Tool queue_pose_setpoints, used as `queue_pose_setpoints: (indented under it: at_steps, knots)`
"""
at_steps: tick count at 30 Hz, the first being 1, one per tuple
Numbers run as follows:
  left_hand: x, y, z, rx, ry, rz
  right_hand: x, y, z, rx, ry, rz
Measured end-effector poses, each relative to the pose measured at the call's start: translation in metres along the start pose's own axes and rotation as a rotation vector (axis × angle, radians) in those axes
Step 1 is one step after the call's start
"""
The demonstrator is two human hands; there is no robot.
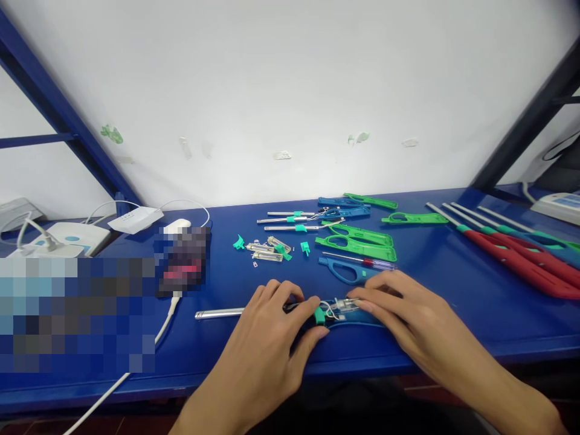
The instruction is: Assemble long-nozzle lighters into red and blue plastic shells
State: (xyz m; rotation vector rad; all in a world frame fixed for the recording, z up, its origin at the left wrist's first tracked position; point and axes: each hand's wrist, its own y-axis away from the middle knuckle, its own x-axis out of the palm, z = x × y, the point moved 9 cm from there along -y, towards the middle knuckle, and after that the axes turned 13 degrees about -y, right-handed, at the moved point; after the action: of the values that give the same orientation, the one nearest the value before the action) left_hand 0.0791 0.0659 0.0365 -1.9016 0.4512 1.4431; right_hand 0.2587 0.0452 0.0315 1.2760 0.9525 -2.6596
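A blue lighter shell (pixel 357 324) lies near the table's front edge, partly under both hands. My left hand (pixel 276 338) is closed around its neck end, thumb and fingers beside a small teal piece (pixel 319 316) with white wires. A silver metal tube (pixel 219 313) sticks out to the left from under that hand. My right hand (pixel 403 314) pinches a clear fuel tank (pixel 345 304) at its right end, over the shell. The palm side of each hand is hidden.
Behind are clear tanks (pixel 267 256), metal tubes (pixel 290 228), green shells (pixel 357 248), a blue shell (pixel 347 272) and a screwdriver (pixel 357 260). Red lighters (pixel 521 254) lie right. A white cable (pixel 165 326), phone-like object (pixel 183 263) and power adapters (pixel 136 219) are left.
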Motion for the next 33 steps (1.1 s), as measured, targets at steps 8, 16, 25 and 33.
queue_pose_setpoints:
  at_steps: [8,16,25,33]
  knots:
    - [0.0,0.001,-0.009,0.057,-0.121,0.041,0.002,0.001,-0.004,0.005,0.001,0.029]
    - [0.0,0.0,-0.02,0.13,-0.223,0.043,0.004,-0.001,-0.008,-0.008,-0.018,0.099]
    - [0.002,0.0,-0.026,0.183,-0.272,0.038,0.003,-0.016,0.004,-0.077,-0.067,0.224]
    - [0.001,-0.001,-0.028,0.179,-0.26,0.027,-0.001,-0.021,0.007,-0.097,-0.032,0.168]
